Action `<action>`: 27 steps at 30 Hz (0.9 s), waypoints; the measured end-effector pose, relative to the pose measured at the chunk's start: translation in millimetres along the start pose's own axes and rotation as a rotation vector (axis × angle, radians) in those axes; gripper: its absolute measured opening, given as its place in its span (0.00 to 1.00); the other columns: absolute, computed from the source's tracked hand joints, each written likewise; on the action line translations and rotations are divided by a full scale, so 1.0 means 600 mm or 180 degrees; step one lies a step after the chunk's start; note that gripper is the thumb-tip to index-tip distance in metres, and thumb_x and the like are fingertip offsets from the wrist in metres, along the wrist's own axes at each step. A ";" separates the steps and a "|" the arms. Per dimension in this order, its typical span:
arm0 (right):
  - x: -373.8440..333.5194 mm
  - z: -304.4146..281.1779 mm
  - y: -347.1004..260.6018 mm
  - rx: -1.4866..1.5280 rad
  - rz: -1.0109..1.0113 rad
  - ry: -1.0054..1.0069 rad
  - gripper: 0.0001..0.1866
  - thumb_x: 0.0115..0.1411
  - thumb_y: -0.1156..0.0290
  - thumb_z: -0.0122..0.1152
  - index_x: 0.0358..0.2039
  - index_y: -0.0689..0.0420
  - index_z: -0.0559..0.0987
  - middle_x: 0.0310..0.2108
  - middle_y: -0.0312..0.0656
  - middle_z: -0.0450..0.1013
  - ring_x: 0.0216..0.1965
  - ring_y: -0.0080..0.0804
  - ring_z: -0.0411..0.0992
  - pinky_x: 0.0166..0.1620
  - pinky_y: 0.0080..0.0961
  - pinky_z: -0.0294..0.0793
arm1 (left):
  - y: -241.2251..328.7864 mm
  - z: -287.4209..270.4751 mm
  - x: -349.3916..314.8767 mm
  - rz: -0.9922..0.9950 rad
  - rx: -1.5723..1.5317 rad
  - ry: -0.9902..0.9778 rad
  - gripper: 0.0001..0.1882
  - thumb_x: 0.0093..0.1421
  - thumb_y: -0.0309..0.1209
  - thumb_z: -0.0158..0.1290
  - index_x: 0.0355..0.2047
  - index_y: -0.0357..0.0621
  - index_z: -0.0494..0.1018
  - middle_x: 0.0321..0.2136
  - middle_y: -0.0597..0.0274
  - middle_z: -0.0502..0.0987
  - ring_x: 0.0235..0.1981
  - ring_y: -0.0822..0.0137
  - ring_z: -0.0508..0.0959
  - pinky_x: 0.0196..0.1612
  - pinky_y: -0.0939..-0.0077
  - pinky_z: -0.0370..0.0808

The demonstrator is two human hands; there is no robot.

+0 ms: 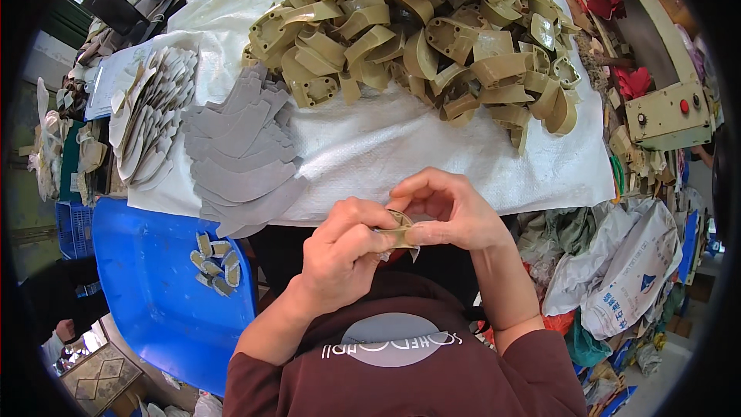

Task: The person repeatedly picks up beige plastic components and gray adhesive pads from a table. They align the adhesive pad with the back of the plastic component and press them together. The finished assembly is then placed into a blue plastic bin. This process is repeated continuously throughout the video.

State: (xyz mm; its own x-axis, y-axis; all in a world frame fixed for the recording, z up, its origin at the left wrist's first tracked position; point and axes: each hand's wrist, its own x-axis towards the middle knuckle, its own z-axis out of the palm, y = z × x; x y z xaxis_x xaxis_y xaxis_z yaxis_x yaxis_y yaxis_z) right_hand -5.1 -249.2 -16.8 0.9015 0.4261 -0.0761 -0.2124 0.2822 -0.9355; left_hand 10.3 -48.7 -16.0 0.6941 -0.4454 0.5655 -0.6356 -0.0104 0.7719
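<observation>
Close to my body, a khaki plastic shoe heel (400, 234) is pinched between my two hands. My left hand (340, 251) is closed round its left side with bent fingers. On the other side, the thumb and fingers of my right hand (457, 212) grip it. A thin greyish edge shows below the heel; what it belongs to is mostly hidden by my fingers. Beyond my hands lies a big heap of similar khaki heels (423, 54). Overlapping grey cut pieces (245, 150) of sheet material are fanned out to the left of the heap.
A white woven sheet (370, 150) covers the table. Paler cut pieces (150, 123) are stacked at its left. Below stands a blue basin (154, 301) with several grey-covered heels (216, 266) inside. At right are a control box (670, 114) with a red button and crumpled sacks (617, 270).
</observation>
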 end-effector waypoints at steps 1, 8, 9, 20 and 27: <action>0.000 -0.001 0.002 -0.0135 -0.0013 0.0030 0.20 0.57 0.77 0.61 0.50 0.63 0.70 0.40 0.42 0.75 0.43 0.26 0.72 0.49 0.26 0.72 | -0.001 0.003 -0.001 0.0049 0.0052 0.0012 0.12 0.46 0.13 0.58 0.27 0.38 0.68 0.29 0.56 0.74 0.30 0.64 0.77 0.31 0.75 0.75; 0.012 0.022 0.020 -0.0331 -0.0232 0.0702 0.20 0.62 0.73 0.56 0.54 0.63 0.67 0.42 0.43 0.74 0.42 0.25 0.72 0.46 0.24 0.71 | -0.001 0.015 -0.010 -0.0797 -0.0507 0.0583 0.09 0.49 0.13 0.56 0.29 0.37 0.70 0.31 0.56 0.74 0.31 0.68 0.75 0.33 0.77 0.73; 0.014 0.027 0.026 -0.0300 -0.0525 0.0777 0.20 0.62 0.73 0.55 0.54 0.62 0.67 0.43 0.43 0.74 0.42 0.26 0.72 0.45 0.24 0.72 | -0.003 0.019 -0.010 -0.0944 -0.0744 0.0812 0.10 0.49 0.12 0.56 0.30 0.36 0.71 0.31 0.56 0.74 0.31 0.69 0.75 0.32 0.78 0.72; 0.017 0.057 0.022 -0.1672 -0.1512 0.1316 0.06 0.58 0.72 0.59 0.34 0.58 0.72 0.35 0.41 0.68 0.37 0.37 0.62 0.40 0.30 0.64 | 0.009 0.030 -0.004 -0.1656 -0.1230 0.0891 0.08 0.53 0.15 0.56 0.32 0.37 0.71 0.33 0.58 0.75 0.32 0.75 0.75 0.32 0.83 0.72; 0.002 0.041 0.019 -0.1878 -0.1659 0.1120 0.14 0.56 0.60 0.62 0.35 0.58 0.73 0.37 0.40 0.69 0.42 0.36 0.63 0.48 0.32 0.62 | 0.014 0.032 0.010 -0.0796 0.0313 0.0661 0.11 0.45 0.22 0.64 0.28 0.44 0.74 0.39 0.56 0.75 0.40 0.59 0.72 0.39 0.71 0.70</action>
State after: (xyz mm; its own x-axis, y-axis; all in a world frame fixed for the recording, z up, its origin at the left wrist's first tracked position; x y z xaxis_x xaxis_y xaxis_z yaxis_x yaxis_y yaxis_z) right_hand -15.9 -224.6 -19.3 0.9146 0.0478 0.4016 0.4037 -0.1664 -0.8996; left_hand 2.9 -68.8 -11.8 0.8802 -0.2264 0.4171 -0.4595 -0.1872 0.8682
